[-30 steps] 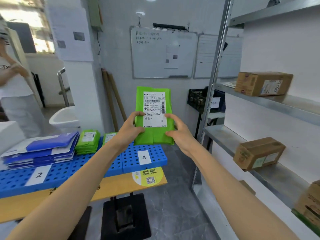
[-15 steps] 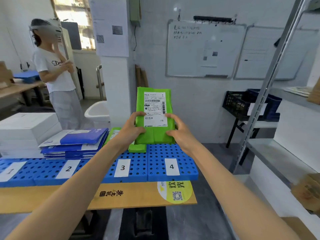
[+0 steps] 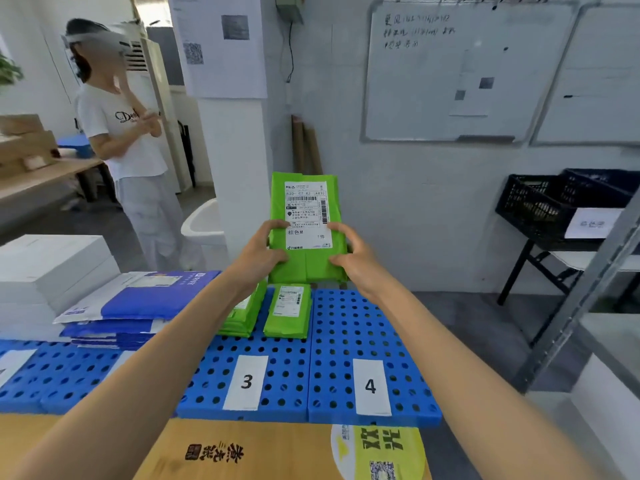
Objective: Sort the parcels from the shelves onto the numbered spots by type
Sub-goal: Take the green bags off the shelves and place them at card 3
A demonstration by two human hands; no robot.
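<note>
I hold a green parcel (image 3: pixel 306 263) with a white shipping label upright above the back of the blue perforated pads. My left hand (image 3: pixel 261 249) grips its left edge and my right hand (image 3: pixel 349 252) grips its right edge. Below it, on the pad labelled 3 (image 3: pixel 246 381), lie two stacks of green parcels (image 3: pixel 287 311). The pad labelled 4 (image 3: pixel 370 386) carries no parcel. Blue and white mailers (image 3: pixel 135 303) are stacked to the left, with white boxes (image 3: pixel 48 265) beyond them.
A person in a white shirt (image 3: pixel 128 140) stands at the back left. A metal shelf upright (image 3: pixel 581 299) slants at the right, with a black crate (image 3: pixel 540 206) on a stand behind it. The pads lie on a wooden table (image 3: pixel 270 452).
My view has swung left from the shelves to the table and come closer. The green parcel stays in both hands and now hangs over the pad labelled 3.
</note>
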